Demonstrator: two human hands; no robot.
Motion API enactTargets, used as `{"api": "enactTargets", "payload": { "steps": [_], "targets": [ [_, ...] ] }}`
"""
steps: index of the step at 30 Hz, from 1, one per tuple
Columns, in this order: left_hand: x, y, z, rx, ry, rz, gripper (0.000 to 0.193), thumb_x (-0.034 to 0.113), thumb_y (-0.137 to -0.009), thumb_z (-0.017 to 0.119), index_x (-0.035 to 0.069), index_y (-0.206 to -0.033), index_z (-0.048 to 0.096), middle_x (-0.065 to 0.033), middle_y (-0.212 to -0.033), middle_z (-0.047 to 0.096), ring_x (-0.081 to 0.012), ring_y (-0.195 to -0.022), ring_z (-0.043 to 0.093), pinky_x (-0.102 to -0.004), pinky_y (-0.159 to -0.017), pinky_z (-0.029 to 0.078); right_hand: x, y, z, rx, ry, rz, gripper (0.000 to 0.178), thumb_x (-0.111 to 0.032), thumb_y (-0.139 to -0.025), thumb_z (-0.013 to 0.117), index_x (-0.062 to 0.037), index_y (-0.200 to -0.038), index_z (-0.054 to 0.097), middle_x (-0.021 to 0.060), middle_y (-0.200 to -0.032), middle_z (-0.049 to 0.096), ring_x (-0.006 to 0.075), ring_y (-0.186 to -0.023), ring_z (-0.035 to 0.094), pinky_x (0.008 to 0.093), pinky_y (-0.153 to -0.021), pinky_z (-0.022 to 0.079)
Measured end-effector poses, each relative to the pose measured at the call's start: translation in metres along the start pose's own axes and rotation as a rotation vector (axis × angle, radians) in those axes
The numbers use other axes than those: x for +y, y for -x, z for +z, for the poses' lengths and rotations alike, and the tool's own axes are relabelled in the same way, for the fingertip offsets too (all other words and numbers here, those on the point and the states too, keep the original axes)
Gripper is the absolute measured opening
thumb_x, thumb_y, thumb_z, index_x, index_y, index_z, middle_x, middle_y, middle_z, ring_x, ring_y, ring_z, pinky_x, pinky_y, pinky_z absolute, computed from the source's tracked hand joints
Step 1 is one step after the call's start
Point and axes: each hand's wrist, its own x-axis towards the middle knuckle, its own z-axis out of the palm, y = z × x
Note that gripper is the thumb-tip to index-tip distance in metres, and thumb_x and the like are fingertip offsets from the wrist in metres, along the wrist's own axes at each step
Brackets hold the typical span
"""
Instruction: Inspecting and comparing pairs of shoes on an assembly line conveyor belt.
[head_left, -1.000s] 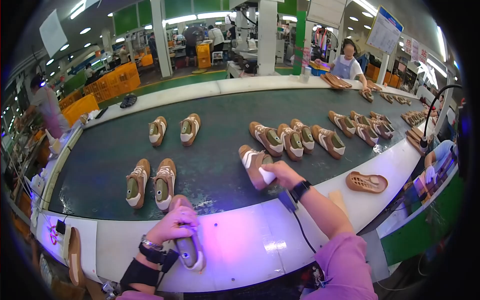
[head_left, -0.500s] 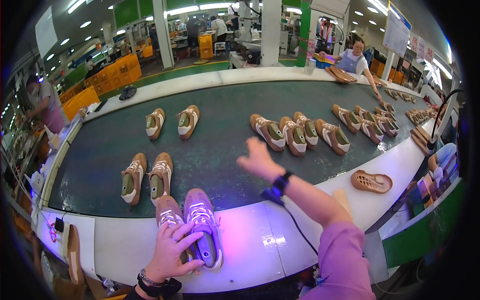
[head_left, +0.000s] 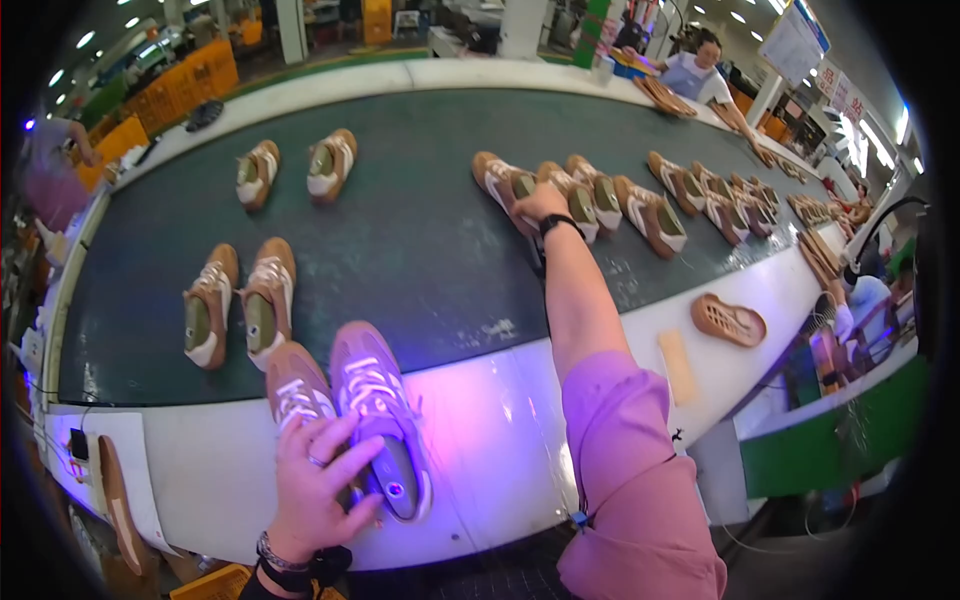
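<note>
Left hand (head_left: 322, 480): fingers parted and loosely bent, draped over the tan, white-laced low shoe on the left (head_left: 298, 385); the fingertips reach toward its neighbour's opening, but no closed grip shows.
Right hand (head_left: 540, 204): arm stretched forward, fingers curled at the heel end of a brown lace-up shoe with a pale heel and olive lining (head_left: 493, 175); I cannot tell how tightly they close.
Near pair: the left shoe and a matching tan shoe with a grey-looking insole (head_left: 370, 375) stand side by side, toes forward, heels on the smooth white ledge (head_left: 480, 420).
Far shoe: upright on the dark green, flat work surface (head_left: 420, 270), beside other similar shoes.
Weight: probably light, easy for 1 hand.
Uppers: likely soft, giving under a squeeze, with pale parts that could smudge.
Soles: likely rubbery, flexible and grippy rather than slippery.
Best hold: the heel counter, probably the stiffest part, with the thumb inside the collar and fingers behind; the laces look a poor handle.
</note>
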Motion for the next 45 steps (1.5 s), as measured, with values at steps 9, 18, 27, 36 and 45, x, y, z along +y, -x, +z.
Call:
{"api": "enactTargets", "payload": {
  "steps": [9,18,27,36,45],
  "targets": [
    [-0.005,-0.003,0.005,0.003,0.102,0.068,0.066,0.001,-0.054,0.050,0.011,-0.118,0.061,-0.0136,-0.125,0.056,-0.0377,-0.116,0.046,-0.0484,-0.106,0.030,0.019,0.083,-0.052,-0.368,-0.628,0.089,0.050,-0.024,-0.067,0.078,0.0052,-0.104,0.064,0.0130,-0.097,0.068,0.0244,-0.082,0.066,0.0338,-0.070,0.052],
    [-0.034,0.032,-0.048,-0.201,0.118,-0.084,0.059,-0.011,-0.057,0.039,0.003,-0.112,0.057,-0.0154,-0.126,0.055,-0.0389,-0.131,0.037,-0.0488,-0.113,0.021,0.001,0.311,-0.159,-0.322,0.212,-0.617,0.039,-0.025,-0.063,0.070,0.0080,-0.083,0.065,0.0202,-0.068,0.065,0.0339,-0.063,0.066,0.0405,-0.061,0.053],
    [0.035,0.044,0.016,0.324,0.277,-0.350,0.072,0.025,-0.071,0.076,-0.004,-0.129,0.045,-0.0222,-0.114,0.057,-0.0339,-0.109,0.056,-0.0406,-0.092,0.045,0.042,0.354,-0.128,-0.464,-0.175,-0.340,0.070,-0.035,-0.063,0.067,0.0095,-0.115,0.051,0.0290,-0.093,0.063,0.0387,-0.088,0.064,0.0399,-0.080,0.050],
    [0.021,-0.014,0.081,0.136,0.328,-0.574,0.103,0.046,-0.059,0.079,-0.010,-0.132,0.034,-0.0319,-0.115,0.053,-0.0431,-0.108,0.054,-0.0430,-0.093,0.044,0.000,0.364,-0.068,-0.367,-0.377,-0.408,0.086,-0.043,-0.063,0.072,0.0094,-0.124,0.042,0.0287,-0.099,0.063,0.0415,-0.091,0.064,0.0422,-0.081,0.050],
    [0.016,-0.017,0.086,0.353,0.793,-0.357,0.099,0.023,-0.054,0.078,-0.003,-0.137,0.031,-0.0180,-0.118,0.050,-0.0305,-0.109,0.052,-0.0375,-0.097,0.041,-0.004,0.365,-0.055,-0.402,-0.916,-0.458,0.082,-0.026,-0.061,0.077,0.0048,-0.127,0.038,0.0207,-0.112,0.058,0.0272,-0.103,0.059,0.0348,-0.090,0.045]
  ]
}}
